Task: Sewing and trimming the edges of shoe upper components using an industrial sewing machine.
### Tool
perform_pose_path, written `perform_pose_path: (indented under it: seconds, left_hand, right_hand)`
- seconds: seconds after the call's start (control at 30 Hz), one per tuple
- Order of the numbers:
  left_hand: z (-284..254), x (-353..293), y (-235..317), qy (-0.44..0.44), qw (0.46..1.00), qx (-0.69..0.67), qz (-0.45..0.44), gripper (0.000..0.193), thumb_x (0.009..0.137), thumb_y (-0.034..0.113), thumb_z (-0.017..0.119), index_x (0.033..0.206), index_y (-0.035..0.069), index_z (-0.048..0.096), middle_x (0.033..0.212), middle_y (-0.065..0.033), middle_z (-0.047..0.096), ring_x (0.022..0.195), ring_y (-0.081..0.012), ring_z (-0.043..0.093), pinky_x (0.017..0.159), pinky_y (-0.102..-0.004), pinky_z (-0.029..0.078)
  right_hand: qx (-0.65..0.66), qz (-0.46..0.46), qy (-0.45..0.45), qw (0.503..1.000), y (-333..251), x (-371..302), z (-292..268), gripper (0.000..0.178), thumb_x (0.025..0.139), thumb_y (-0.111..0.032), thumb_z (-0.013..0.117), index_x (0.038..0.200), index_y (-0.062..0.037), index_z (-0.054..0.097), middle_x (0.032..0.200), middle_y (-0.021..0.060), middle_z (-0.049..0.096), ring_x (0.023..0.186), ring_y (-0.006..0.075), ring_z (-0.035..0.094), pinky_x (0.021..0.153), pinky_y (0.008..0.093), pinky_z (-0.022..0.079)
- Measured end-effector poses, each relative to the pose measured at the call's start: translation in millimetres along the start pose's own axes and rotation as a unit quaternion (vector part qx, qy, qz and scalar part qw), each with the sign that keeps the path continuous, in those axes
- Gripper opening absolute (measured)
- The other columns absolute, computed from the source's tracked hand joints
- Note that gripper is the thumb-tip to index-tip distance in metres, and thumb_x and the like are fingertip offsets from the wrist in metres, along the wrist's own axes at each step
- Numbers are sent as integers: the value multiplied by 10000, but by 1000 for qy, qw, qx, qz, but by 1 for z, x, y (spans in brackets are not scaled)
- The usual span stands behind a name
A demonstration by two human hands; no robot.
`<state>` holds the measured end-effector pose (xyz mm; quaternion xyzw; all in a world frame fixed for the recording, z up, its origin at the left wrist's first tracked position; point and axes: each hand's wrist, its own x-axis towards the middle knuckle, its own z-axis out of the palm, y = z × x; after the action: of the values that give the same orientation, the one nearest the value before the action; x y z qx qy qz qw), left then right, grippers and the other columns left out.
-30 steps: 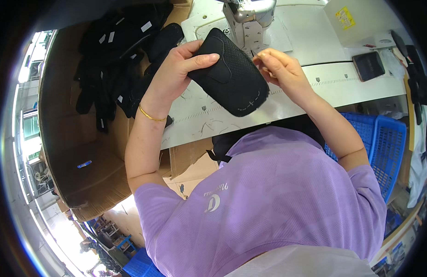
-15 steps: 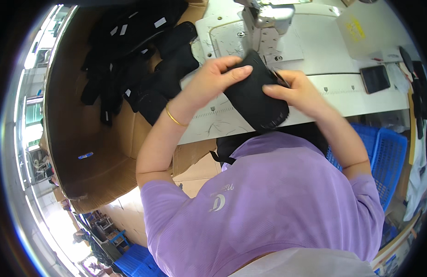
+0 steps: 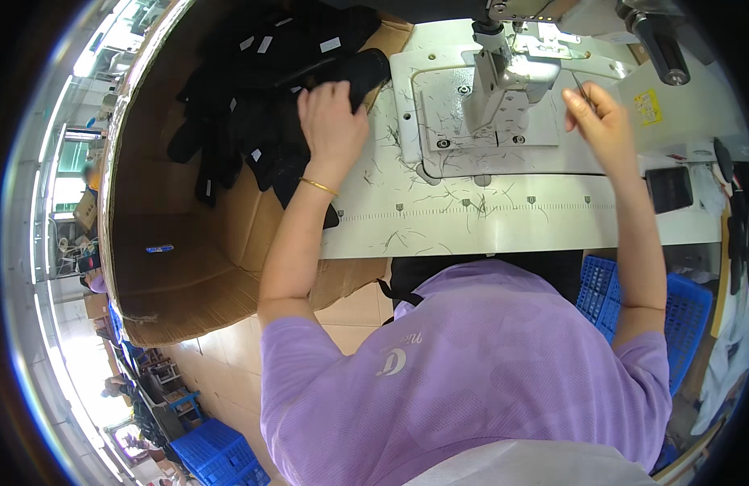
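Note:
My left hand (image 3: 334, 125) rests over the heap of black padded fabric pieces (image 3: 261, 89), its fingers a little apart and touching the black cloth; no grip on a piece shows. Several pieces carry small white labels. On the right, my right hand (image 3: 603, 121) is raised beside the sewing machine head (image 3: 512, 85), its fingers closed on a slim dark pointed tool (image 3: 581, 87) whose exact kind I cannot make out. Under the machine's presser area the white plate (image 3: 439, 113) has no cloth on it. Loose dark thread ends (image 3: 463, 194) are strewn over the white worktable (image 3: 544, 231).
A large cardboard box (image 3: 204, 283) stands open at the left, around the heap. On the right are a dark phone (image 3: 668, 189), a translucent panel (image 3: 690, 113) and blue plastic baskets (image 3: 686, 316). A black machine handle (image 3: 664, 57) hangs at the upper right.
The black padded piece that both hands held before the machine is no longer between them. My left hand has moved left to the heap; my right hand moved up and right with the tool.

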<state>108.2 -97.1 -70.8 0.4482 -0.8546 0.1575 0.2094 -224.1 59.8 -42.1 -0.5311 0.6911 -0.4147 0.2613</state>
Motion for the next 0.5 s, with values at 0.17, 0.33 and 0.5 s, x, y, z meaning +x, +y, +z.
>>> perform_pose_path:
  seconds: [0.17, 0.33, 0.5]
  left_hand:
    - [-36, 7, 21, -56, 626, -773, -82, 345, 879, 327, 659, 1004, 17, 574, 926, -112, 620, 998, -260, 596, 952, -399, 447]
    - [-53, 12, 67, -255, 357, -895, 86, 486, 908, 522, 580, 929, 38, 536, 903, -123, 618, 1008, -271, 603, 951, -386, 462]
    - [-77, 41, 63, -258, 536, -801, -63, 378, 956, 351, 572, 1091, 1, 621, 974, -101, 665, 909, -157, 634, 859, -306, 500]
  right_hand:
    - [91, -194, -7, 977, -21, -27, 53, 267, 991, -241, 538, 949, 5, 633, 766, 67, 632, 635, 104, 568, 621, 274, 456]
    - [392, 87, -225, 888, -23, -42, 73, 254, 1005, -262, 531, 1010, -28, 630, 734, -6, 578, 584, 73, 544, 462, 210, 350]
    - [351, -1, -171, 921, -28, -57, 66, 219, 965, -232, 598, 888, -27, 614, 641, -24, 521, 536, 50, 454, 461, 212, 320]
